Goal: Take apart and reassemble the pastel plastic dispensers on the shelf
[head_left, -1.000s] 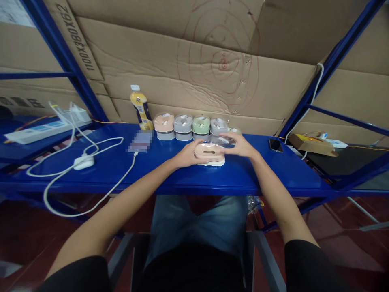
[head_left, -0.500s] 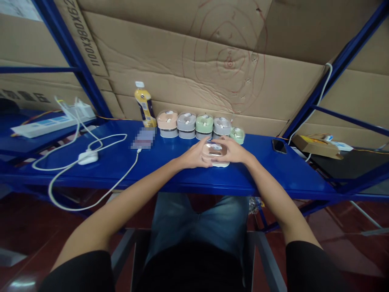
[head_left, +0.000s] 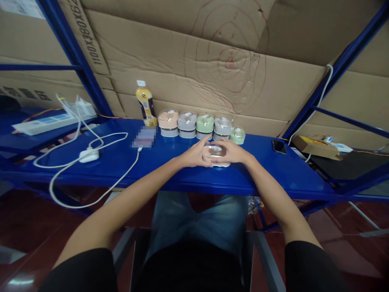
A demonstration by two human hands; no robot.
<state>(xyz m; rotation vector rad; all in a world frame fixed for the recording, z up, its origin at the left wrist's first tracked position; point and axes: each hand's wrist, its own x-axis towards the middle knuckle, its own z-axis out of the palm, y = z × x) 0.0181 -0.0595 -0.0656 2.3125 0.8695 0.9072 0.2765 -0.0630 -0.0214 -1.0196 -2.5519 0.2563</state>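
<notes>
Both of my hands are wrapped around a small rounded container (head_left: 214,151) with a clear lid and a pinkish-brown top, close to the table's front edge. My left hand (head_left: 196,155) grips its left side, and my right hand (head_left: 232,152) grips the right. A white edge shows beneath it; the fingers cover much of its sides. Just behind stands a row of similar clear-lidded containers: a stacked peach one (head_left: 168,119), a grey one (head_left: 187,121), a green one (head_left: 204,123), another grey one (head_left: 222,125) and a low green one (head_left: 237,136).
A yellow drink bottle (head_left: 146,104) stands left of the row, against cardboard. In front of it lies a blurred-out flat item (head_left: 145,137) with a white cable leading to a charger (head_left: 88,155). A dark phone (head_left: 279,147) and an open cardboard box (head_left: 317,148) are to the right.
My hands stay closed around the container in nearly the same spot. The whole view has shifted very slightly.
</notes>
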